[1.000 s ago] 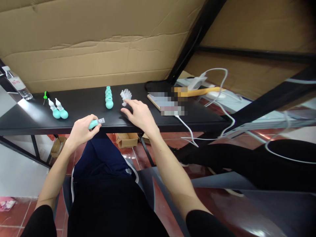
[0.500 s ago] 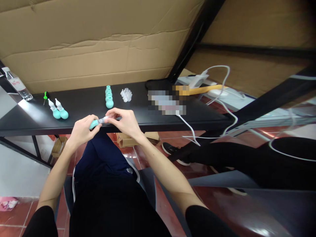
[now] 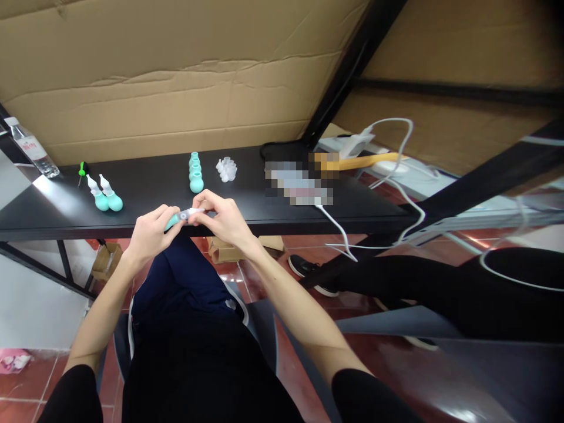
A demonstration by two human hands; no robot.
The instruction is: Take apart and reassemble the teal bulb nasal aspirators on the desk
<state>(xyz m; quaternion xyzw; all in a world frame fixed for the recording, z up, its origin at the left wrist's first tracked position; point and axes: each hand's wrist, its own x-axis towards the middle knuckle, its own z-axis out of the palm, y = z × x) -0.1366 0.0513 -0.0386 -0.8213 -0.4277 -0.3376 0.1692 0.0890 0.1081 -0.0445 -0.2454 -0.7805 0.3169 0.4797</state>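
Observation:
My left hand [image 3: 153,232] is closed round the teal bulb [image 3: 171,221] of a small bulb aspirator, just over the table's front edge. My right hand [image 3: 224,218] pinches the clear and white nozzle [image 3: 190,214] at its other end. The fingers hide part of the joint. Behind my hands, a row of several teal bulbs [image 3: 196,183] stands on the table, with a cluster of clear nozzle pieces [image 3: 227,170] to its right. Two bulb aspirators with nozzles fitted [image 3: 112,198] lie side by side on the left.
A green-handled screwdriver-like tool [image 3: 81,170] and a water bottle [image 3: 35,150] are at the left of the black table [image 3: 145,176]. On the right are a blurred-out object [image 3: 297,183] and a white cable [image 3: 339,229]. Another person's leg [image 3: 388,276] is at the right.
The right fingers have shifted slightly on the nozzle, and the held aspirator now tilts a little more. Both hands keep their hold. Things on the table have not moved.

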